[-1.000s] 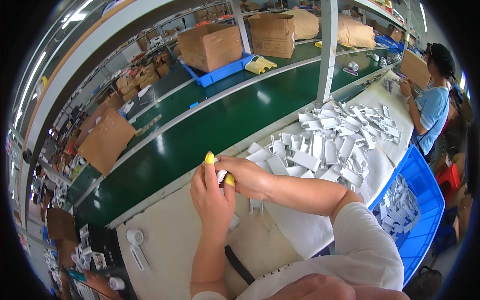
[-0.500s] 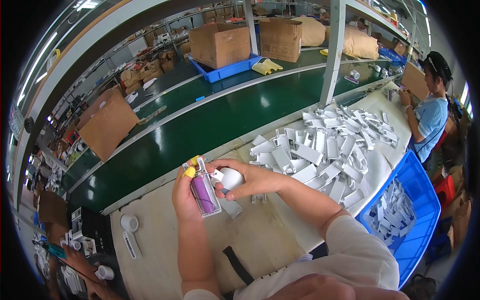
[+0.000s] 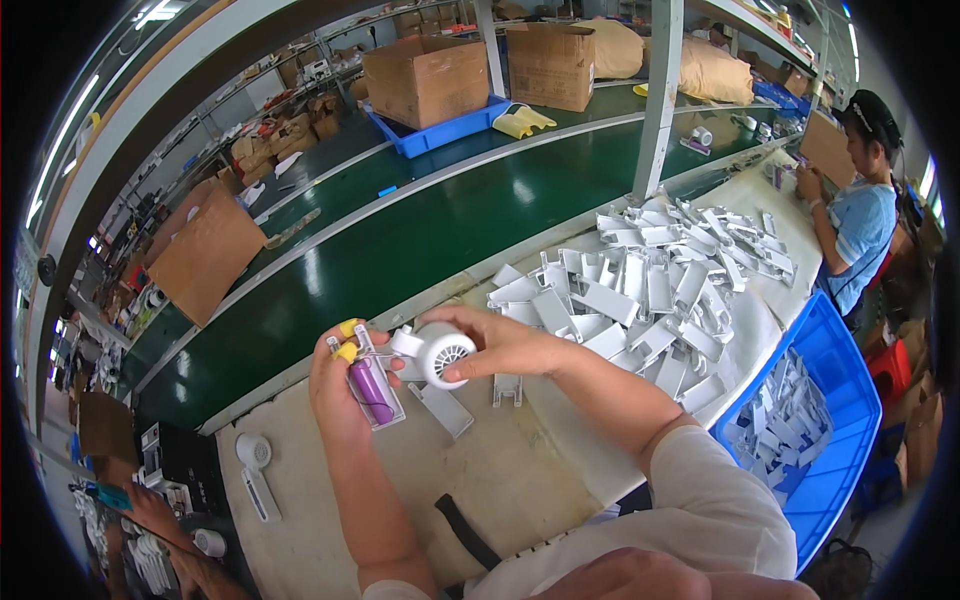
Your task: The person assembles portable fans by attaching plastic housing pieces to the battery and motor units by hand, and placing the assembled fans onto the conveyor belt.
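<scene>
Above the pale worktop (image 3: 300,440), near the edge of the green conveyor (image 3: 420,235), the left hand (image 3: 333,395) cradles a slim white casing (image 3: 397,408) from beneath and behind, its open side turned up, presumably so the purple cylinder (image 3: 370,388) inside stays seated and in sight. Two yellow finger covers (image 3: 346,352) show at its upper end, likely guarding the tips that press there. The right hand (image 3: 505,345) grips a round white head (image 3: 432,357) just beside the casing, its slotted grille facing the wearer; a thin lead seems to link the two, which would explain holding them close. Both forearms rise from the lower edge, the left fairly upright with fingers curled, the right slanting in from the right, thumb toward the grille. A loose white shell (image 3: 445,412) lies below.
</scene>
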`<action>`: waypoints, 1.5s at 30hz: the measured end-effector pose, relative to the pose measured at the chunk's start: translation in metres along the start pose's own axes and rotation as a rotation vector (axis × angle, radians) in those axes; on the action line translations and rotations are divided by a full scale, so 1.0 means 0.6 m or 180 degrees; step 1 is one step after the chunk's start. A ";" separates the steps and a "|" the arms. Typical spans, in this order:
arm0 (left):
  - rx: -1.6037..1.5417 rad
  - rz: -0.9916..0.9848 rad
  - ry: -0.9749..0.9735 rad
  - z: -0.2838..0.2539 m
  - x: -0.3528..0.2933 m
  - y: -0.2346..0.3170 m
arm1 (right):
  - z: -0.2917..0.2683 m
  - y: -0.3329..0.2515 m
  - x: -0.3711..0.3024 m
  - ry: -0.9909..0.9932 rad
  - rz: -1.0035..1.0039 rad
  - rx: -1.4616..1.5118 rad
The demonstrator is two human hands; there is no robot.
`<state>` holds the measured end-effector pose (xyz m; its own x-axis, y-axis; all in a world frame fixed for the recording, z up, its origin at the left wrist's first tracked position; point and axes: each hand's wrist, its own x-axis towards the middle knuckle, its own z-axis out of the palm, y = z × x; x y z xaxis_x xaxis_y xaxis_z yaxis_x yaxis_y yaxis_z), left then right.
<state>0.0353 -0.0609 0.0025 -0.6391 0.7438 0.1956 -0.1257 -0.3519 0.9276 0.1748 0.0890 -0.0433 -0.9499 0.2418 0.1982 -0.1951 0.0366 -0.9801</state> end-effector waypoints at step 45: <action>0.1585 -0.0381 -0.1207 -0.002 0.020 -0.069 | -0.039 -0.069 0.007 0.1159 -0.2409 -0.4222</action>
<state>0.0321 -0.0383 -0.0340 -0.3179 0.9432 0.0959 0.2465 -0.0155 0.9690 0.1848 0.1115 -0.0020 -0.5888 -0.0219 0.8080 -0.0490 0.9988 -0.0086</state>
